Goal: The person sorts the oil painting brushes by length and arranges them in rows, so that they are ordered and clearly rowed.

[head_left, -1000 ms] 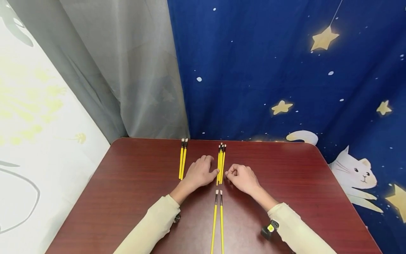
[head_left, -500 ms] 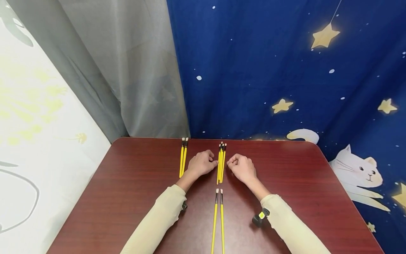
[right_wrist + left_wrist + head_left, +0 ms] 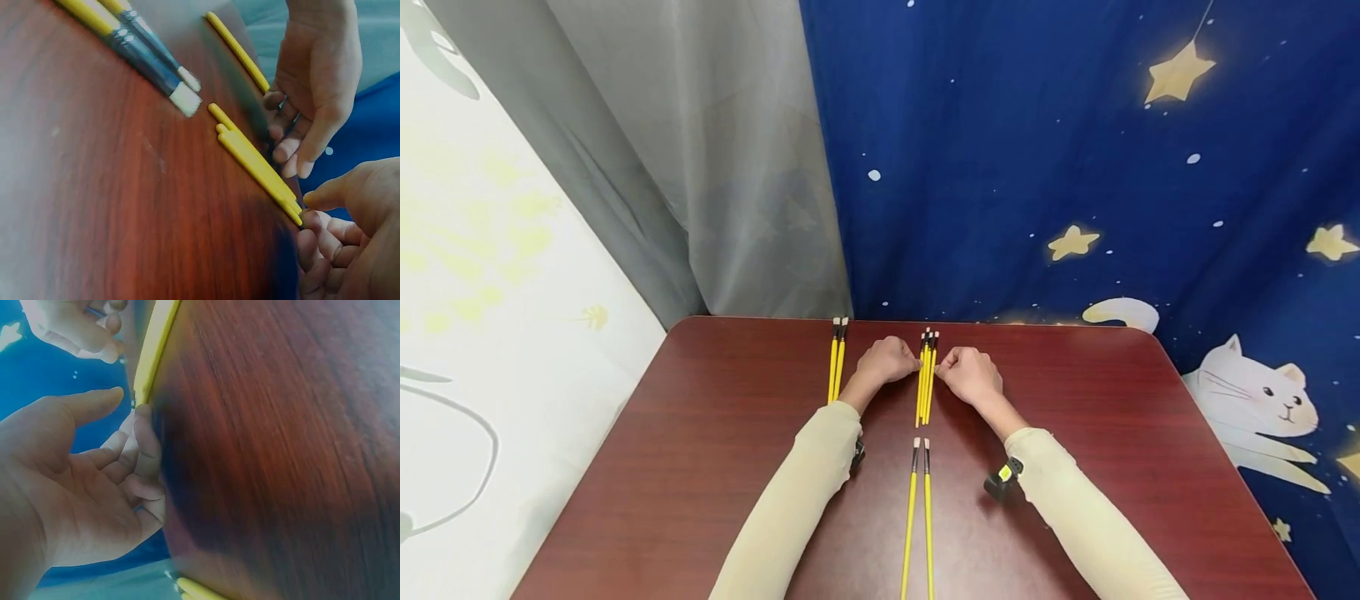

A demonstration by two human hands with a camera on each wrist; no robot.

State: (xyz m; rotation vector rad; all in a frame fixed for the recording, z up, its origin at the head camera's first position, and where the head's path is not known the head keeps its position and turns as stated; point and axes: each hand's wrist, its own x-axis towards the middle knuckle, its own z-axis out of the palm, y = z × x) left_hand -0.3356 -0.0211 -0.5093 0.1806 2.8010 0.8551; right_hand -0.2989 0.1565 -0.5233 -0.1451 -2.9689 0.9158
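Several paintbrushes with yellow handles (image 3: 927,383) lie in a close bundle, bristles towards the far table edge. My left hand (image 3: 887,360) is at the bundle's left side, its fingertips right beside the handles. From the other side my right hand (image 3: 973,373) reaches in, its fingertips close to the upper handles. In the left wrist view, the left thumb (image 3: 94,406) stands apart from the loosely bent fingers. The right wrist view has the handle ends (image 3: 256,165) running up to the right hand's fingertips (image 3: 309,244); the bristles are hidden there.
Two more paintbrushes (image 3: 837,362) lie left of my left hand, partly behind it. Another two brushes (image 3: 913,508) point away from me on the near part of the dark red table (image 3: 700,467). Grey (image 3: 752,167) and blue curtains (image 3: 955,167) hang behind the far edge.
Both hands have slid away from me along the bundle, towards the bristle end. My right fingertips have come nearer its side. The brushes keep their arrangement.
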